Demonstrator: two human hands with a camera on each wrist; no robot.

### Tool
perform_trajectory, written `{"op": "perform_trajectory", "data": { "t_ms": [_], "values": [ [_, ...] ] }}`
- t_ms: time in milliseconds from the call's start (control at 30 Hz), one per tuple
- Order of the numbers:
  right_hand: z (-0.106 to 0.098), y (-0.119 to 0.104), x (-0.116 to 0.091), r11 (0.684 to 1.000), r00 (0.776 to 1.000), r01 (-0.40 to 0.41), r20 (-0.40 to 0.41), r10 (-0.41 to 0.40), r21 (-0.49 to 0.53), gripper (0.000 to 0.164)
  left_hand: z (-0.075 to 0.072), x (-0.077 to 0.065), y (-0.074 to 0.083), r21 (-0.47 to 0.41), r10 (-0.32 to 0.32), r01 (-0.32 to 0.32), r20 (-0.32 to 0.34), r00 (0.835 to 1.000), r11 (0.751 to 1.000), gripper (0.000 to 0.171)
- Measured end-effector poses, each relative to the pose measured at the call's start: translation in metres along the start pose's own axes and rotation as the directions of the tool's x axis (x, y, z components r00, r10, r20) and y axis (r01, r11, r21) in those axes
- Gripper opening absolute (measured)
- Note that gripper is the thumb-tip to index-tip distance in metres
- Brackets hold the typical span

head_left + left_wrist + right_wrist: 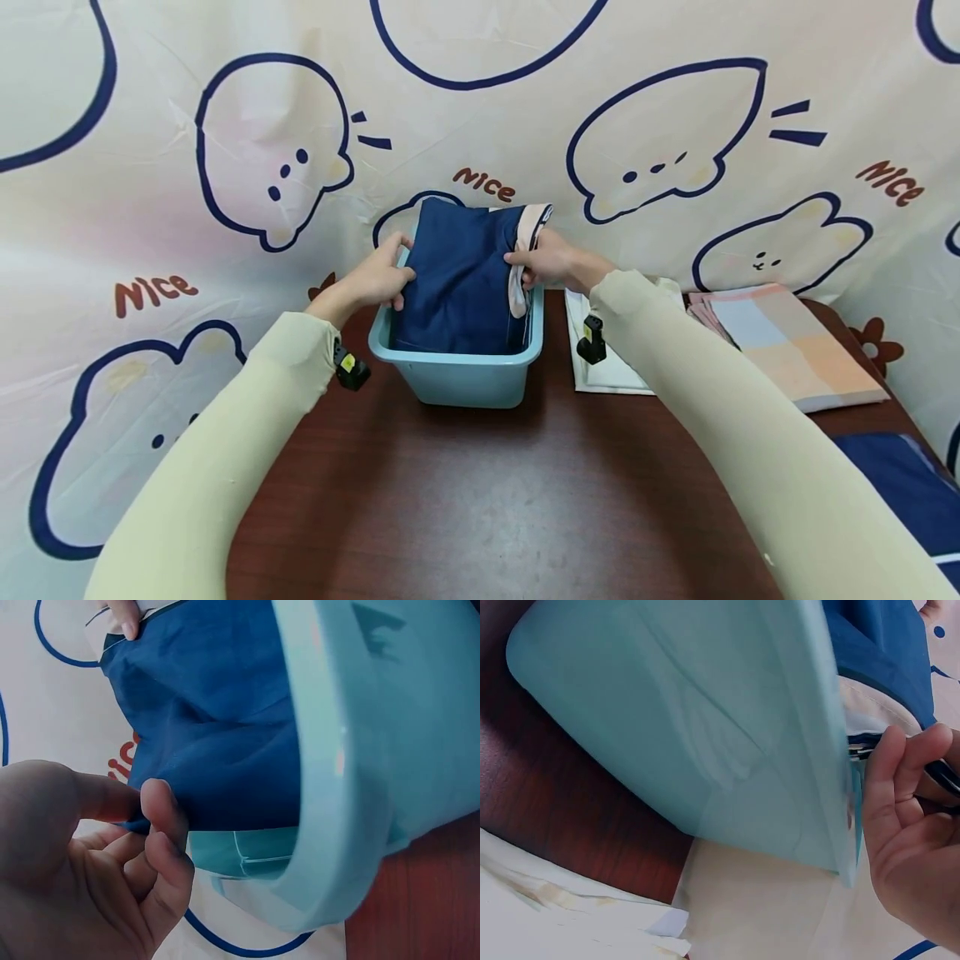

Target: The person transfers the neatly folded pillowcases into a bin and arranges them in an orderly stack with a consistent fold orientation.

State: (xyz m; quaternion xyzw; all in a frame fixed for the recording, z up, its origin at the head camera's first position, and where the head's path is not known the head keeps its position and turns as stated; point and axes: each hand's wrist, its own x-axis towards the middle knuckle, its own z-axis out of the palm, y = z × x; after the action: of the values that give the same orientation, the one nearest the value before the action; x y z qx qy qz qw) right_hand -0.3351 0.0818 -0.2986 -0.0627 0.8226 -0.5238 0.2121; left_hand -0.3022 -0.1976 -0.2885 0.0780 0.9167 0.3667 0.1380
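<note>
A folded navy cloth (461, 275) with a pale pink and white edge stands partly inside a light blue plastic basin (468, 379), its upper part rising above the rim. My left hand (380, 272) pinches the cloth's left edge between thumb and fingers, as the left wrist view shows close up. At the opposite side my right hand (551, 257) grips the pale-edged border of the cloth. In the right wrist view, the fingers of that hand (915, 810) curl round the layered edge beside the basin's rim. The cloth's lower end is hidden in the basin.
Right of the basin lies a folded white cloth (611, 367) on the dark brown table (465, 500). Farther right are a folded checked cloth (795, 342) in pink, orange and grey and another navy cloth (900, 487). A printed curtain (480, 125) hangs close behind.
</note>
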Motion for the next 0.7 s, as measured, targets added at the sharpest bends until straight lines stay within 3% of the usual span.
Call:
{"op": "perform_trajectory", "data": {
  "t_ms": [167,700],
  "values": [
    [0.0005,0.0035,0.0023,1.0,1.0,0.004,0.027,-0.005,0.005,0.016,0.0022,0.0039,-0.0038,0.008,-0.013,0.013,0.018,1.0,1.0,0.036],
    [0.0042,0.0087,0.0055,0.995,1.0,0.009,0.008,-0.01,0.097,0.008,0.0067,0.004,-0.0018,0.045,-0.059,0.058,0.035,0.998,0.997,0.036]
  ]
}}
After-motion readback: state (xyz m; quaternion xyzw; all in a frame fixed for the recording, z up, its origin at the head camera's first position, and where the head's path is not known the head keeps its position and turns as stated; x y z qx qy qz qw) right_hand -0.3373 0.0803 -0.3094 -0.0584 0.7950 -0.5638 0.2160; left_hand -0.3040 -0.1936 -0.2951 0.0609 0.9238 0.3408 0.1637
